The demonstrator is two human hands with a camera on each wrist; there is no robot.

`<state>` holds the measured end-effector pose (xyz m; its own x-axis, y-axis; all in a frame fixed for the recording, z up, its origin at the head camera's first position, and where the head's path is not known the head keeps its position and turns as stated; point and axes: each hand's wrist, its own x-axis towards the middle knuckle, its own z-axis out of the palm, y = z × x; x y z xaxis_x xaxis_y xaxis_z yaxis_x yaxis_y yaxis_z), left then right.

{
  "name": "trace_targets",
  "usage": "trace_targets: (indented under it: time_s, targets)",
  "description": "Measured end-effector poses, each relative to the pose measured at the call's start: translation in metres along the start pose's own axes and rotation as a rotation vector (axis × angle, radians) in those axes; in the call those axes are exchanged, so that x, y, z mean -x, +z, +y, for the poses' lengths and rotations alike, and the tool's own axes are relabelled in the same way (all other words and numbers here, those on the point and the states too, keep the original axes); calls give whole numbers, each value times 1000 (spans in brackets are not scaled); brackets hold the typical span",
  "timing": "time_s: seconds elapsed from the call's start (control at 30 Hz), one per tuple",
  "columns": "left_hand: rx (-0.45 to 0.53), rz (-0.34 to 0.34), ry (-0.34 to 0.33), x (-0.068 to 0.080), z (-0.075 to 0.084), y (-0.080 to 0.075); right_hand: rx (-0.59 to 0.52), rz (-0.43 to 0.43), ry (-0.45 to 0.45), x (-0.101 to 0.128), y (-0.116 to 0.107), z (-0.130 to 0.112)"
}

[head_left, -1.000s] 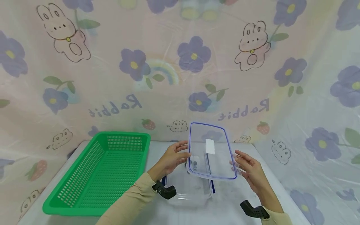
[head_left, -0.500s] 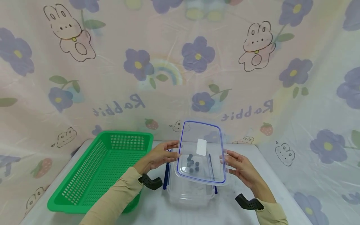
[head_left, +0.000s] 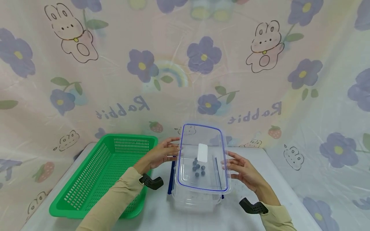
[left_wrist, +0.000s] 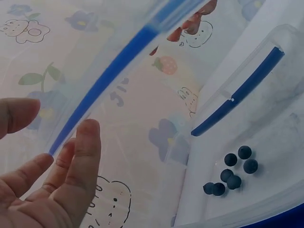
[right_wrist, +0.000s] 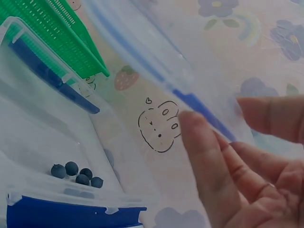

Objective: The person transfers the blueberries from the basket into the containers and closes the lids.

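A clear lid [head_left: 202, 141] with a blue seal rim and a white label hangs tilted just over a clear plastic container [head_left: 196, 200]. My left hand [head_left: 173, 147] holds its left long edge and my right hand [head_left: 228, 163] its right long edge, thumbs and fingers pinching the rim. Several blueberries [head_left: 198, 170] lie on the container's floor, seen through the lid. In the left wrist view the lid's blue rim [left_wrist: 118, 61] runs between the thumb and fingers of my left hand [left_wrist: 57, 137], with the blueberries [left_wrist: 232, 171] below. The right wrist view shows my right hand [right_wrist: 218, 116] at the lid [right_wrist: 142, 52].
A green perforated basket [head_left: 101, 179] stands on the white table [head_left: 260, 154] left of the container, with nothing in it. Blue clasps [head_left: 170, 176] hang open on the container's sides. A flower-and-rabbit printed sheet [head_left: 115, 80] closes off the back and right.
Both hands have carried the lid left and down, from right of the container to nearly over it. The blueberries inside have come into view through it.
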<state>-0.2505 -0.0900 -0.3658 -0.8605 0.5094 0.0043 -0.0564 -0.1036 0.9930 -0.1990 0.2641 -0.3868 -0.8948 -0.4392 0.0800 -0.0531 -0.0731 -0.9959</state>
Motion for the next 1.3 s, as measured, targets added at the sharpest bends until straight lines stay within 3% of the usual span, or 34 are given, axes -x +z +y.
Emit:
trace_targets:
  time_s: [0.27,0.57,0.83,1.03,1.3]
  targets:
    - [11,75,-29,-9,6,-8,0,-40,54,-4,9,-1]
    - [-49,86,-63,-17,3,-17,-18,-64,79,-8,14,3]
    - [-45,-24,-31,-12,6,-21,50,26,77,-22,9,-13]
    - [-38,-47,5,-8,18,-18,25,70,33,-40,3,-30]
    - [-62,-100,-4,-3,34,-12,-19,24,-64,-52,-3,-46]
